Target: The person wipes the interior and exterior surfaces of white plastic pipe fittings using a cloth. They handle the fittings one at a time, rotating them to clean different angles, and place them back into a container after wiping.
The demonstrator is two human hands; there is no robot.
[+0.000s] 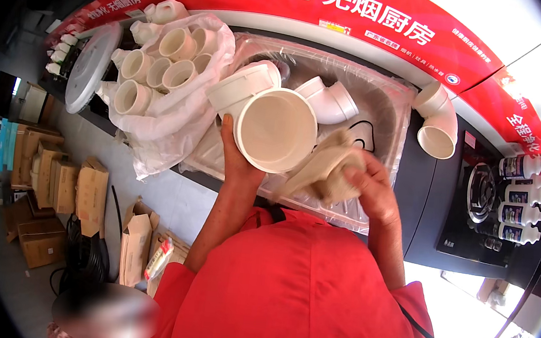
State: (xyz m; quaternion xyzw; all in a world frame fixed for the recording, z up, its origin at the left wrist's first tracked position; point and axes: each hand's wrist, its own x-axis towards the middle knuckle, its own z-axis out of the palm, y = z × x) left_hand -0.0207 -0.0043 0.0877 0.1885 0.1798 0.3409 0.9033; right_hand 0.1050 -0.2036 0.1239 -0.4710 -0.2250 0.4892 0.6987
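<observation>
My left hand (244, 159) grips a large white plastic pipe fitting (278, 129), its round mouth turned up towards me and a branch reaching to the upper left. A tan cloth (327, 167), blurred, is bunched in my right hand (376, 189), just right of the fitting's rim. Both hands are over a sink basin (389, 102) lined with clear plastic film. Behind the fitting, a white elbow pipe (330, 101) lies in the basin. A black cord (374, 132) shows near the cloth.
To the left, a white plastic bag (172, 120) holds several pipe couplings (136, 65). Another elbow pipe (436, 121) stands on the dark counter right of the basin. Beyond it are a gas hob (476, 213) and several white bottles (520, 212). Cardboard boxes (41, 240) stand on the floor at left.
</observation>
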